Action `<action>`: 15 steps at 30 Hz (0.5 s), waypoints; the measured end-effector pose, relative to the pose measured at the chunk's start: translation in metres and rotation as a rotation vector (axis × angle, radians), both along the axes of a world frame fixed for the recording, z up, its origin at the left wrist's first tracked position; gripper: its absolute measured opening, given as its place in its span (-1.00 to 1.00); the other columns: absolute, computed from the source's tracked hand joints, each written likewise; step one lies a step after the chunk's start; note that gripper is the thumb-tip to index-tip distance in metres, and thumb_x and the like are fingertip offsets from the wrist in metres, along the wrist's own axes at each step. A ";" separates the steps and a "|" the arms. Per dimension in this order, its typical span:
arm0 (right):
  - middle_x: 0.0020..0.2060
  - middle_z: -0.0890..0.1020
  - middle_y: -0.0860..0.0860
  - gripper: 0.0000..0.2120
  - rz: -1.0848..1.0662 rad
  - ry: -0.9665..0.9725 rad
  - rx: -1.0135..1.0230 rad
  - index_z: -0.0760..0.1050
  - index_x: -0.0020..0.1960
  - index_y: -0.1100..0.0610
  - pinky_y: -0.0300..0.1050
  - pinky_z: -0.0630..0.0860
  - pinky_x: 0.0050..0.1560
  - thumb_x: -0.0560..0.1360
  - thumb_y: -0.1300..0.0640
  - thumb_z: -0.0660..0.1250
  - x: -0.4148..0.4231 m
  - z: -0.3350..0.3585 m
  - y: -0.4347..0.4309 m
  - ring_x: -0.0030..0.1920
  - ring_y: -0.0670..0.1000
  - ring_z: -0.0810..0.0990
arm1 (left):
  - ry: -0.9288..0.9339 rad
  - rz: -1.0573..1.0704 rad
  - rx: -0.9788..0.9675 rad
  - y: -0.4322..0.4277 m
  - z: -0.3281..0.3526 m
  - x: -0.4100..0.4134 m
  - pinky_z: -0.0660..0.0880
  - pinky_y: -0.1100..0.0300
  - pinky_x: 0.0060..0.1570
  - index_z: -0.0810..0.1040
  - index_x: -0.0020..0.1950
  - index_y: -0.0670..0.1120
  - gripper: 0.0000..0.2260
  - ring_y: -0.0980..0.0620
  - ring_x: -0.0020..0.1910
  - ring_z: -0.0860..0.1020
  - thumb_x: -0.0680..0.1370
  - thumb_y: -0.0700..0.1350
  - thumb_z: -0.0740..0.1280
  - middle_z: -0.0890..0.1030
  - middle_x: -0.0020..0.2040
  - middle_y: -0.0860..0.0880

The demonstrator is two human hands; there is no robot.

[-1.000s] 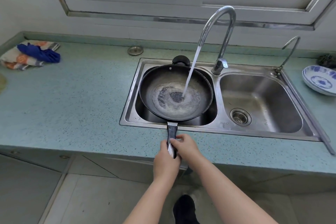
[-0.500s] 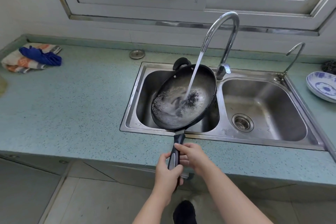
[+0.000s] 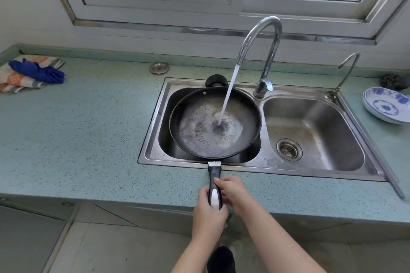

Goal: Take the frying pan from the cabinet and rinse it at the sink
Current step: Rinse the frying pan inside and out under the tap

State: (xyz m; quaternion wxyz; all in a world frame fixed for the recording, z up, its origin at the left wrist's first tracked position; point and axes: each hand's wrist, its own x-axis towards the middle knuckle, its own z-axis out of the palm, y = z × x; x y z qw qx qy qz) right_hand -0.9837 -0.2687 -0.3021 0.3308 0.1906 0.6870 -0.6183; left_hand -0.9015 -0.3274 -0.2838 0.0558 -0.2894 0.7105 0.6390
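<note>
Gripping one frying pan (image 3: 193,104), two hands (image 3: 208,215) (image 3: 233,190)

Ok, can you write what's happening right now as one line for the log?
step: rinsing | frying pan: over left basin, under running faucet | left hand, right hand: grip handle

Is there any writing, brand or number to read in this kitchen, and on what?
A small stamped mark on the front rim of the stainless steel double sink: too blurred to read.
No writing shows on the black round frying pan or the blue-and-white china bowl.
</note>
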 end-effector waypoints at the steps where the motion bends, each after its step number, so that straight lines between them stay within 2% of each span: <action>1: -0.39 0.52 0.13 -0.77 -0.014 -0.012 -0.013 0.40 -0.28 0.22 -0.26 0.47 -0.49 0.55 0.27 0.21 0.000 0.001 0.001 -0.39 0.02 0.52 | 0.001 -0.022 -0.021 0.000 0.000 0.000 0.43 0.22 -0.57 0.37 -0.11 0.07 -0.74 0.03 -0.57 0.47 0.42 -0.26 0.35 0.56 -0.35 -0.05; 5: -0.34 0.52 0.16 -0.89 -0.061 -0.073 -0.110 0.44 -0.09 0.29 -0.14 0.48 -0.34 0.56 0.27 0.18 0.001 0.000 -0.003 -0.35 0.06 0.52 | -0.016 -0.039 -0.127 -0.003 -0.004 0.000 0.53 0.02 -0.35 0.38 -0.11 0.13 -0.76 -0.05 -0.43 0.56 0.40 -0.15 0.37 0.61 -0.30 -0.02; 8: -0.35 0.52 0.15 -0.91 -0.063 -0.094 -0.151 0.42 0.00 0.29 -0.15 0.48 -0.31 0.57 0.27 0.17 0.001 -0.001 -0.010 -0.35 0.05 0.52 | -0.020 -0.041 -0.214 -0.009 -0.006 0.001 0.53 -0.02 -0.31 0.40 -0.08 0.13 -0.78 -0.11 -0.38 0.55 0.40 -0.13 0.36 0.60 -0.30 -0.02; 12: -0.36 0.52 0.15 -0.86 -0.070 -0.122 -0.185 0.43 -0.14 0.25 -0.15 0.48 -0.32 0.57 0.28 0.16 -0.001 0.001 -0.017 -0.36 0.05 0.51 | 0.009 -0.070 -0.355 -0.015 -0.003 0.001 0.39 0.12 -0.35 0.43 0.11 -0.03 -0.75 -0.05 -0.31 0.52 0.45 -0.12 0.34 0.57 -0.29 0.00; 15: -0.38 0.51 0.12 -0.78 -0.073 -0.141 -0.224 0.43 -0.23 0.22 -0.17 0.45 -0.31 0.58 0.28 0.14 -0.001 0.000 -0.019 -0.37 0.03 0.49 | 0.013 -0.107 -0.481 -0.016 -0.003 0.000 0.39 0.08 -0.26 0.38 0.23 -0.07 -0.66 -0.21 -0.13 0.57 0.47 -0.14 0.31 0.64 -0.13 -0.16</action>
